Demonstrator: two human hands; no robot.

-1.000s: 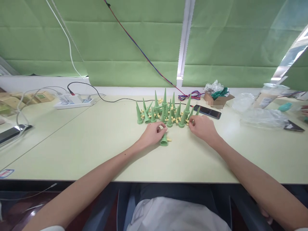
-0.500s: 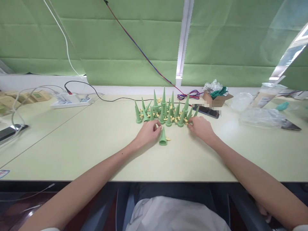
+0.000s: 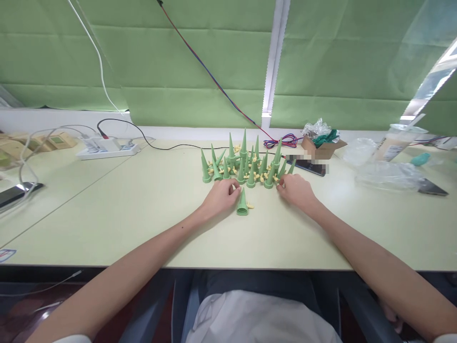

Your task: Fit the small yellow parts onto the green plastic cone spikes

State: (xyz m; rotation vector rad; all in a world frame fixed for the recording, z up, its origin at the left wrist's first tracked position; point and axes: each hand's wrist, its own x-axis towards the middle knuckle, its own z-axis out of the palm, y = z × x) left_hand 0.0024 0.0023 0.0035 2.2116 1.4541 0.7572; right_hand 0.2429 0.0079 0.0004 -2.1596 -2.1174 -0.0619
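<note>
Green plastic cones [image 3: 250, 178] with small yellow pieces [image 3: 264, 176] among them stand in a cluster at the table's middle. Most are upright; a few lean. Nearer to me, one separate green cone [image 3: 242, 205] lies tipped with its hollow base facing me, a yellow piece [image 3: 250, 206] at its right side. My left hand [image 3: 223, 194] rests at the cluster's front left, just left of that cone, thumb and forefinger curled together with nothing visible in them. At the front right, my right hand [image 3: 295, 188] has its fingers closed beside the yellow pieces; its fingertips are partly hidden.
A phone [image 3: 307, 166] and a small cardboard box [image 3: 323, 150] lie behind my right hand. Farther right are a plastic cup [image 3: 391, 143] and clear plastic bags [image 3: 387, 175]. A power strip [image 3: 109, 151] with cables and another phone [image 3: 17, 194] are at left.
The whole view has shifted very slightly. Both hands and the cones keep nearly the same places.
</note>
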